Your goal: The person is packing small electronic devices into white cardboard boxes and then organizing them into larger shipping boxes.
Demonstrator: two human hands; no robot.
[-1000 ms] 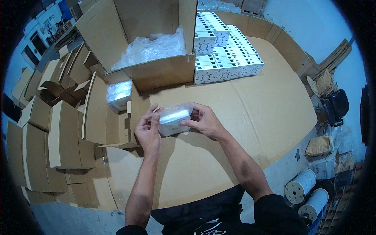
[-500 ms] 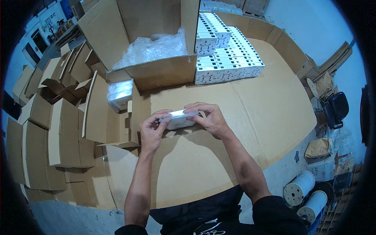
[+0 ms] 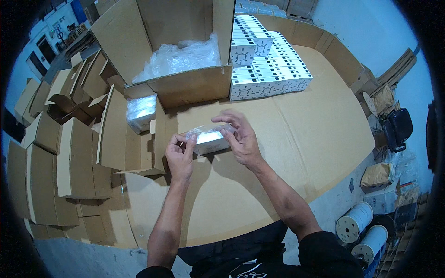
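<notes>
A small white box [image 3: 212, 142] with loose clear plastic film [image 3: 204, 130] along its top is between my hands, low over the cardboard-covered table. My left hand [image 3: 181, 157] pinches the film and the box's left end between thumb and fingers. At the right end, my right hand [image 3: 243, 141] has its thumb against the box's upper edge; its other fingers are raised and partly blurred. Left of my hands, an opened carton [image 3: 111, 134] holds plastic-wrapped white boxes [image 3: 141, 112].
A large open carton [image 3: 194, 85] with crumpled clear plastic bags [image 3: 183, 58] stands at the back. Beside it are stacked white patterned boxes [image 3: 271, 85]. More brown cartons [image 3: 76, 162] crowd the left. On the floor at right lie cable spools [image 3: 354, 222].
My right fingers have lifted off the box's top edge, spreading upward. The box has tilted so more of its white face shows, and loose film now stands up along its top.
</notes>
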